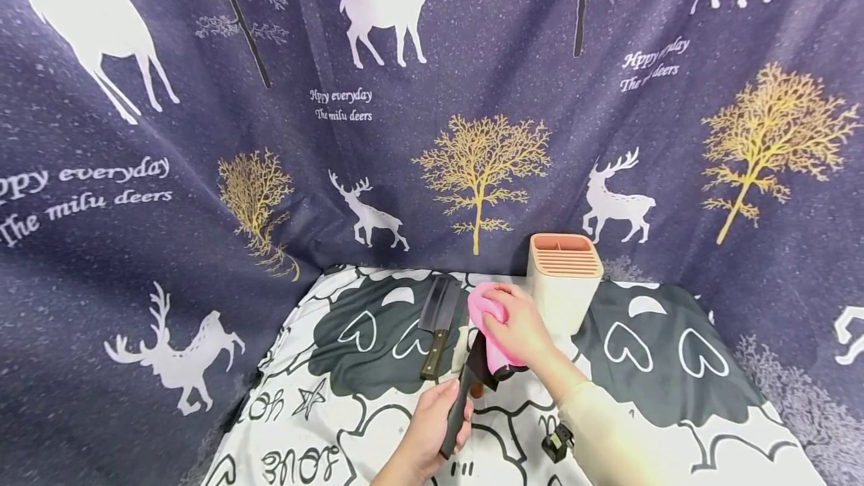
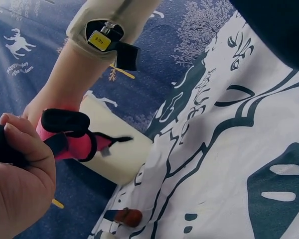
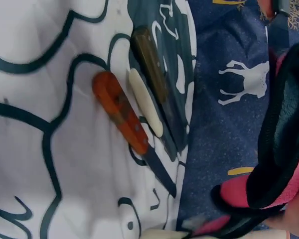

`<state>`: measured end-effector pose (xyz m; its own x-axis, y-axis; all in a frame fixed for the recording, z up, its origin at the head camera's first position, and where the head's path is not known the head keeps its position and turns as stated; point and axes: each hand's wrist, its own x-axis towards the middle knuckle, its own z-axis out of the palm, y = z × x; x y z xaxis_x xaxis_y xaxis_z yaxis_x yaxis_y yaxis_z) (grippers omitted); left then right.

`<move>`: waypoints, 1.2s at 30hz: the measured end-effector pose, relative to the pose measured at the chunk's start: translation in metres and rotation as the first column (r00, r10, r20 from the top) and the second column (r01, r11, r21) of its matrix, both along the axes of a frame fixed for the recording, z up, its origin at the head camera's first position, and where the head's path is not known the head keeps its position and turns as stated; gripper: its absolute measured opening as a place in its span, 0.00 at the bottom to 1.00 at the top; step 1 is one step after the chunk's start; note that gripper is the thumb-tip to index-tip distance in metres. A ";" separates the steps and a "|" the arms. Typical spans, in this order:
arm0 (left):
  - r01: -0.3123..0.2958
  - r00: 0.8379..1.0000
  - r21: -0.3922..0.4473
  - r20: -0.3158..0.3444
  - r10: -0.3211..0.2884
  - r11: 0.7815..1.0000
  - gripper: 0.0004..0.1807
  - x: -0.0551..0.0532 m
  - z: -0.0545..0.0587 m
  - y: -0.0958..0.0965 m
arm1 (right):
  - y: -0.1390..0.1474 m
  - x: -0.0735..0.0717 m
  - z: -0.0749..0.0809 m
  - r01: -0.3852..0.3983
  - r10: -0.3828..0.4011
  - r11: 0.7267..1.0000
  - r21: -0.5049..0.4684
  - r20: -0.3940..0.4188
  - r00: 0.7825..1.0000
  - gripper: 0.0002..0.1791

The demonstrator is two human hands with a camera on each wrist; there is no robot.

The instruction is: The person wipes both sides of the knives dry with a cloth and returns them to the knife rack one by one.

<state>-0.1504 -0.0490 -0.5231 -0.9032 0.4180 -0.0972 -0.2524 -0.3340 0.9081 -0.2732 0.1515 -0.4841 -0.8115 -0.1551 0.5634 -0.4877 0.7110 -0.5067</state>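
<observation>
My left hand (image 1: 432, 418) grips the black handle of a knife (image 1: 454, 426); its dark, broad blade points up and away, partly behind the cloth. A pink cloth with black trim (image 1: 498, 347) is bunched in my right hand (image 1: 523, 325), against or just beside the blade; actual contact is unclear. To the left lies a cleaver with a brown wooden handle (image 1: 436, 351). Next to it is a white-handled knife (image 1: 461, 351). In the right wrist view an orange-brown-handled knife (image 3: 120, 112) lies beside these two.
A white knife block (image 1: 563, 291) with an orange slotted top stands behind my right hand. White-and-dark patterned fabric (image 1: 364, 366) covers the surface. A dark blue curtain (image 1: 432, 193) with deer and trees hangs behind it.
</observation>
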 end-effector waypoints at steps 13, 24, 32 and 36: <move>-0.047 0.999 0.023 0.003 0.047 0.999 0.19 -0.001 -0.003 -0.001 | -0.010 0.016 0.004 -0.101 0.110 0.991 0.087 -0.113 0.987 0.20; -0.109 0.994 0.095 -0.001 0.110 0.989 0.19 -0.015 -0.004 -0.005 | -0.039 0.050 0.019 -0.194 0.209 0.970 0.149 -0.089 0.974 0.21; -0.061 0.998 0.131 -0.018 0.064 0.989 0.21 -0.016 -0.001 -0.008 | -0.037 0.046 0.019 -0.158 0.170 0.972 0.173 -0.053 0.984 0.21; -0.028 0.999 0.128 -0.033 0.032 0.991 0.22 -0.015 -0.002 -0.008 | -0.028 0.036 0.021 -0.134 0.146 0.978 0.159 -0.061 0.987 0.20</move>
